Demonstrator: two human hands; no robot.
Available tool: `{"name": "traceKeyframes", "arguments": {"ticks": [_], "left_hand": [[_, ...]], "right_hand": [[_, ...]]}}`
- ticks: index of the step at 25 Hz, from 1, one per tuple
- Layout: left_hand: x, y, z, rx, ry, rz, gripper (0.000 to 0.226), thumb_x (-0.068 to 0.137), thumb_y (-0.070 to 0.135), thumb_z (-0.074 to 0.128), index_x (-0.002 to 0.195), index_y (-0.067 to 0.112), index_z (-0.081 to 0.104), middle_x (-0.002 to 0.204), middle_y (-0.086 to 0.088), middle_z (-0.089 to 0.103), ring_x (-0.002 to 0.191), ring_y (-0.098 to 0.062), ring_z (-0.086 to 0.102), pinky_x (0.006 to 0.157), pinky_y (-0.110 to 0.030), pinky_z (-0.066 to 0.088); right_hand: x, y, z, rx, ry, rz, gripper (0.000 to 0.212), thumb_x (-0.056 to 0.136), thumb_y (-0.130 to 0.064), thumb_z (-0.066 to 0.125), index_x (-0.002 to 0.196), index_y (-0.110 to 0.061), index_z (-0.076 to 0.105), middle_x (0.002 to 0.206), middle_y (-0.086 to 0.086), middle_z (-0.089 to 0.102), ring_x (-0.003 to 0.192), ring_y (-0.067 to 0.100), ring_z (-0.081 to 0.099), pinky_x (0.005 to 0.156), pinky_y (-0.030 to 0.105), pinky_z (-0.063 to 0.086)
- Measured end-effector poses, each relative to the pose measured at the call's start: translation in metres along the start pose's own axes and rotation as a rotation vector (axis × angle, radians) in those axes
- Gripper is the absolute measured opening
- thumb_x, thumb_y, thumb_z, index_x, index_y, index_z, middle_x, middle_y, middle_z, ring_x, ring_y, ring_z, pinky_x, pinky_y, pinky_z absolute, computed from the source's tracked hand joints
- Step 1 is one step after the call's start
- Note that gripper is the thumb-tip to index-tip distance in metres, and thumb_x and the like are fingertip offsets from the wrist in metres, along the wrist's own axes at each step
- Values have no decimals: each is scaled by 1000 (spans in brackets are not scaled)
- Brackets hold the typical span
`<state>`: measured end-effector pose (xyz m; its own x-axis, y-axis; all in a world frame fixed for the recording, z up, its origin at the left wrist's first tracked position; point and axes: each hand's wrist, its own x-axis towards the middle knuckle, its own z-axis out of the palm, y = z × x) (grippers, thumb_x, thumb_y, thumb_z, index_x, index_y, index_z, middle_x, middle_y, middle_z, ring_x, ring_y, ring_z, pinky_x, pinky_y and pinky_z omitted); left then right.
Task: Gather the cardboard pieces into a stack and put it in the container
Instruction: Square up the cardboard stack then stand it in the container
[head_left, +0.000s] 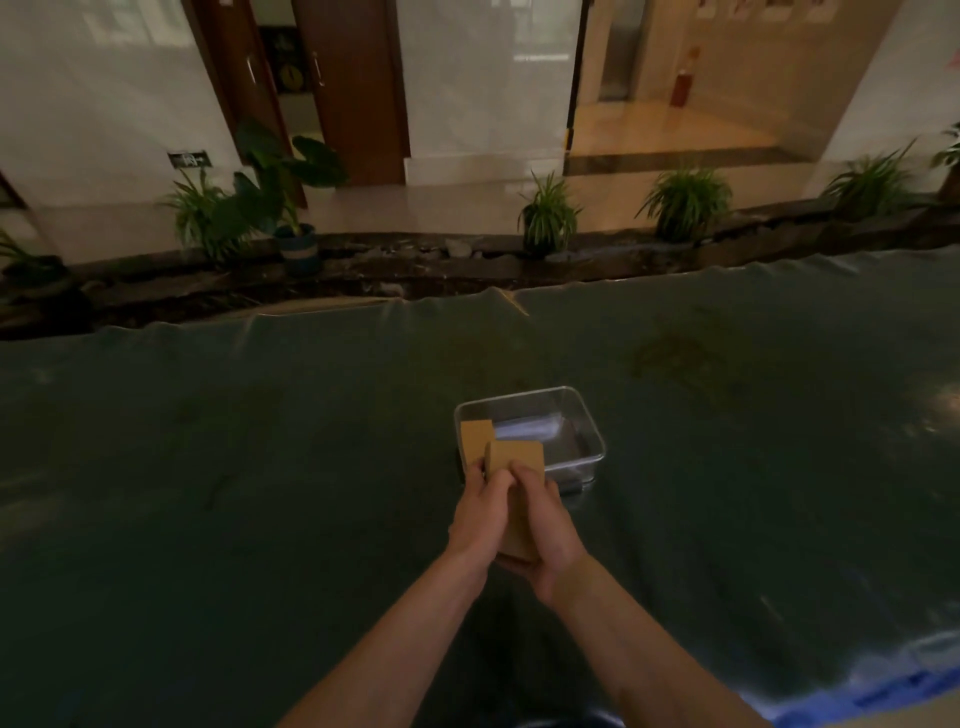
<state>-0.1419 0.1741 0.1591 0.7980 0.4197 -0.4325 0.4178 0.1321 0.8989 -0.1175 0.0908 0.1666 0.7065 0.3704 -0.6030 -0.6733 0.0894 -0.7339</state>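
Dim, murky foreground; brighter lit corridor (675, 124) behind; wide-angle bending at edges.

The cardboard pieces (517, 457) are matt tan board with smooth faces. The container (582, 415) is clear, glossy plastic that catches light on its floor. The table cover (260, 441) looks like a dark, wrinkled plastic sheet with a dull sheen.

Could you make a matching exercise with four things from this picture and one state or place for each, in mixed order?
1. cardboard pieces
2. container
3. left hand
4. potted plant

A. clear, on the table beyond the hands
B. gripping the cardboard from the left side
C. on the floor past the table's far edge
D. tan, held between both hands

Pairs: 1-D, 2-A, 3-B, 4-C
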Motion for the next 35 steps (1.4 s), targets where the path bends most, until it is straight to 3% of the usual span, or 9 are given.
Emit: {"name": "traceKeyframes", "arguments": {"ticks": [3, 5, 11, 15, 18, 24, 29, 32, 35], "left_hand": [[11, 8, 20, -74, -10, -18, 38, 93, 46, 46, 131, 42, 41, 119, -1, 53, 100, -19, 54, 71, -37, 46], [20, 13, 38, -89, 1, -32, 32, 92, 46, 46, 124, 45, 41, 116, 3, 53, 98, -17, 53, 65, -34, 44], [53, 37, 100, -169, 70, -32, 42, 91, 51, 48, 132, 46, 41, 122, 2, 49, 104, -22, 52, 72, -43, 52], [68, 49, 137, -200, 101, -64, 37, 90, 50, 51, 126, 50, 42, 115, 7, 47, 105, -23, 50, 95, -60, 47], [78, 58, 154, -247, 117, -82, 33, 89, 48, 52, 121, 51, 43, 114, 6, 47, 105, -25, 51, 91, -58, 50], [97, 63, 149, -238, 143, -135, 42, 88, 48, 53, 128, 44, 40, 114, 2, 46, 103, -26, 50, 73, -44, 52], [123, 69, 132, -218, 72, -212, 44, 81, 50, 61, 122, 44, 46, 118, -3, 47, 105, -30, 51, 81, -51, 55], [138, 71, 119, -199, 23, -279, 46, 76, 53, 68, 117, 42, 51, 122, -4, 51, 109, -30, 53, 77, -45, 51], [157, 66, 109, -173, 1, -306, 37, 78, 53, 69, 109, 42, 53, 122, -3, 53, 109, -29, 53, 82, -46, 49]], "right_hand": [[12, -16, -14, -16, 0, 0, 40, 84, -54, 61, 121, -44, 51, 123, 8, 54, 107, 30, 56, 71, 44, 54], [23, -28, -27, -36, 12, 1, 40, 84, -55, 60, 122, -42, 52, 122, 8, 53, 106, 29, 56, 72, 43, 54], [57, -79, -71, -133, -1, -107, 21, 85, -54, 57, 102, -42, 53, 115, 1, 59, 102, 22, 58, 70, 38, 50], [75, -108, -103, -176, -12, -108, 39, 87, -54, 55, 121, -36, 50, 114, 1, 59, 102, 22, 58, 74, 41, 53], [92, -121, -120, -244, -40, -90, 47, 88, -57, 52, 128, -35, 45, 114, 0, 56, 102, 21, 56, 88, 48, 53], [115, -125, -115, -288, -42, -101, 43, 88, -56, 52, 122, -29, 51, 109, 1, 60, 97, 20, 60, 72, 38, 54], [139, -132, -106, -305, 3, -91, 36, 88, -55, 51, 115, -31, 54, 106, 2, 62, 94, 20, 62, 65, 35, 55], [158, -137, -103, -351, 19, -67, 38, 87, -56, 51, 115, -32, 53, 108, 3, 60, 95, 22, 60, 68, 37, 53], [176, -136, -98, -377, 32, -26, 38, 87, -58, 50, 116, -32, 52, 108, 3, 59, 97, 22, 59, 84, 47, 55]]}}
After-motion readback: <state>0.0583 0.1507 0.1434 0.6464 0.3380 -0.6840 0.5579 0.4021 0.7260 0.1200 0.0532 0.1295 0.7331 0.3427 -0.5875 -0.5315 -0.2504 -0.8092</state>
